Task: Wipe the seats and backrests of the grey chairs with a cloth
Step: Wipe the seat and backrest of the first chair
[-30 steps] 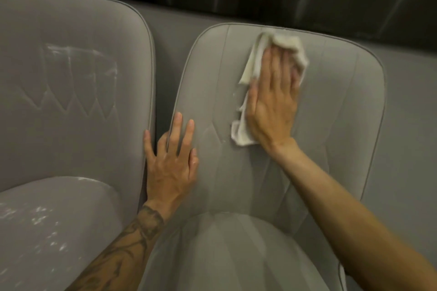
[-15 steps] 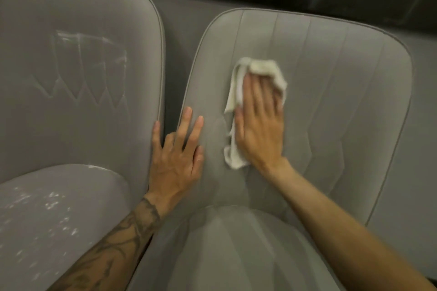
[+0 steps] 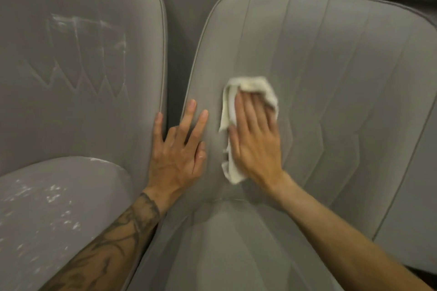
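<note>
Wiping the backrest (image 3: 343,78): right hand (image 3: 256,142) is pressing the cloth (image 3: 250,85) flat, fingers straight. Left hand (image 3: 177,151), fingers spread and gripping nothing, is bracing alongside. Next move is likely calling for strokes across the right-side panels.

grey chairs (image 3: 331,78), off-white cloth (image 3: 255,87), white smears (image 3: 87,30)

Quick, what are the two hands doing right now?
Left hand: open, fingers spread, resting flat on the backrest.
Right hand: open, straight fingers pressing the cloth against the same backrest.
</note>
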Demonstrator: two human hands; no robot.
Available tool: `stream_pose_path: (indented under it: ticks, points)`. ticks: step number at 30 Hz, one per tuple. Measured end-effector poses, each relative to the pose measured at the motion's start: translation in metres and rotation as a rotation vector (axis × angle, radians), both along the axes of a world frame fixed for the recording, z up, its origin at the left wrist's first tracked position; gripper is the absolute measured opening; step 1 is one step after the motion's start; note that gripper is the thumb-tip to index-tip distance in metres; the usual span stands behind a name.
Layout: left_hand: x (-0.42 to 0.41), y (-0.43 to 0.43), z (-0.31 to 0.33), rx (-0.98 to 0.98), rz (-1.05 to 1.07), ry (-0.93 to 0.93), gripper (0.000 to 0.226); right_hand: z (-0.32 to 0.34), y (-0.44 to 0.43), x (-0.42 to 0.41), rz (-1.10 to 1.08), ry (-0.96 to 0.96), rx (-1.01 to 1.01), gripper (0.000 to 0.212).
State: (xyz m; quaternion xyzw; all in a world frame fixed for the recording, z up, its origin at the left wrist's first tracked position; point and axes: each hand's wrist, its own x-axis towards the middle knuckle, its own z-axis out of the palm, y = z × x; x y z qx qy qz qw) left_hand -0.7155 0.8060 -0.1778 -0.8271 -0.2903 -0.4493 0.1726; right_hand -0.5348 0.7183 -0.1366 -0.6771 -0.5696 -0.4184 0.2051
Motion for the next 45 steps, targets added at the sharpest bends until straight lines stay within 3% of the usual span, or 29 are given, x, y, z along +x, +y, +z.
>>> stream_pose_path:
  ticks: [2,5,9,11,14,16,22,29,33,37,40,45]
  points:
    - [0.000,-0.001,0.000,-0.011,-0.005,0.002,0.066,-0.012,-0.018,0.012,0.026,-0.087,-0.067,0.065]
    - [0.000,-0.003,0.001,-0.019,0.002,-0.008,0.068,0.044,0.000,0.034,0.006,-0.105,0.050,0.063]
    - [0.000,-0.004,0.002,-0.028,0.005,-0.003,0.066,0.119,0.053,0.016,-0.039,0.136,0.349,0.058]
    - [0.000,-0.004,0.002,-0.026,0.000,0.002,0.065,0.094,0.056,-0.006,0.033,0.151,0.302,0.057]
    - [-0.001,-0.003,0.001,-0.012,-0.017,-0.012,0.063,0.024,0.018,-0.021,0.128,0.033,0.008,0.061]
    - [-0.001,-0.003,0.000,-0.016,-0.021,-0.011,0.061,0.015,0.002,-0.006,0.149,-0.041,-0.073,0.061]
    - [-0.001,-0.008,0.005,-0.069,-0.010,0.000,0.068,0.086,0.055,-0.015,0.128,0.115,0.179,0.057]
    - [-0.048,-0.025,-0.022,-0.259,-0.069,0.103,0.067,-0.081,-0.006,-0.058,0.413,0.104,-0.142,0.061]
    - [-0.070,-0.041,-0.041,-0.285,-0.057,0.208,0.065,-0.039,0.016,-0.041,0.378,-0.025,-0.127,0.057]
    - [-0.067,-0.048,-0.039,-0.350,-0.043,0.173,0.065,0.016,0.053,-0.046,0.331,0.155,0.081,0.053]
    - [-0.066,-0.051,-0.039,-0.397,-0.081,0.116,0.061,-0.043,0.027,-0.063,0.500,0.218,-0.045,0.048]
    - [-0.083,-0.063,-0.055,-0.455,-0.146,0.124,0.061,-0.115,-0.031,-0.046,0.647,0.042,-0.353,0.045]
